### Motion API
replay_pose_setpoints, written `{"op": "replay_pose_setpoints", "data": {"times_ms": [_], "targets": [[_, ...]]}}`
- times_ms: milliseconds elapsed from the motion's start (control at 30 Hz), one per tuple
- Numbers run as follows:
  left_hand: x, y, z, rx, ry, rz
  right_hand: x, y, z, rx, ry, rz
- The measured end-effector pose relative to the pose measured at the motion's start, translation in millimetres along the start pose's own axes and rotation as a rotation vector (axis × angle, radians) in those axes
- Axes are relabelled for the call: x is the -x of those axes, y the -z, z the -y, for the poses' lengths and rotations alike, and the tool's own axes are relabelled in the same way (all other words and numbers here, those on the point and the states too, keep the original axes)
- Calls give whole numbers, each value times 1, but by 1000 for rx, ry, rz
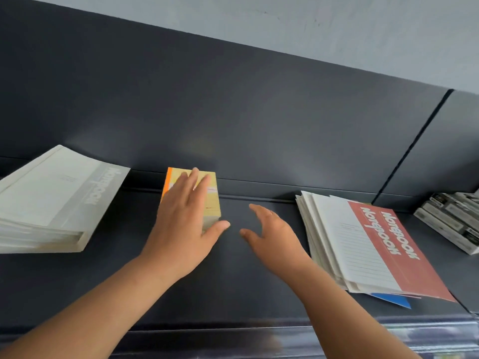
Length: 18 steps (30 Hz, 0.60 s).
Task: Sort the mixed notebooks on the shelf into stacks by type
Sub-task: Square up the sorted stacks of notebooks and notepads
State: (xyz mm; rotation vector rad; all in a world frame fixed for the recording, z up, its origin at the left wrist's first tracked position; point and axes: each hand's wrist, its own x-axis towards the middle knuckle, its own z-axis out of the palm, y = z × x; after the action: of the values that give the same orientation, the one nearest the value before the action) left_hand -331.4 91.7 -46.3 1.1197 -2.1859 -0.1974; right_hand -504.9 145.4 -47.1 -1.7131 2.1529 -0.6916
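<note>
**Left grip flat on the small yellow notebooks, right grip free beside them**

The clock directions are counted from the middle of the dark shelf (233, 288), with 12 o'clock at its back panel (233, 112).

The left grip (185, 218), a bare hand, rests on the stack of small yellow notebooks (212, 199), which has an orange spine on its 9 o'clock side. This stack lies on the shelf a little toward 11 o'clock, close to the back panel. The fingers are straight and lie flat on the top cover, pointing to 12 o'clock. The thumb is spread out to 3 o'clock, at the near corner of the stack. So this grip is released, it only presses from above and does not close around anything.

The right grip (272, 234) is just at 3 o'clock of the yellow stack, apart from it. Its fingers are relaxed and spread, it carries nothing, and the fingertips point to 10 o'clock. If it touches the shelf, I cannot tell.

At 9 o'clock lies a thick stack of white notebooks (51, 193) with a grey band. At 3 o'clock lies a fanned stack of red-and-white notebooks (383, 250), and a blue cover corner (394, 299) looks out under its near edge. Further at 3 o'clock, at the edge of the view, is a pile of black-and-white items (451, 218), too blurred to name.
</note>
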Motion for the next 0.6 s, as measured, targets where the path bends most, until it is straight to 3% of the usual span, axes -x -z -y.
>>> {"op": "replay_pose_setpoints", "data": {"times_ms": [167, 333, 600], "targets": [[-16, -32, -63, -19, -66, 74, 12, 45, -48, 84, 75, -88], [-30, -78, -128, -36, -14, 189, 22, 95, -114, 126, 63, -78], [-43, -143, -201, -79, 135, 352, 28, 150, -224, 169, -128, -69]]}}
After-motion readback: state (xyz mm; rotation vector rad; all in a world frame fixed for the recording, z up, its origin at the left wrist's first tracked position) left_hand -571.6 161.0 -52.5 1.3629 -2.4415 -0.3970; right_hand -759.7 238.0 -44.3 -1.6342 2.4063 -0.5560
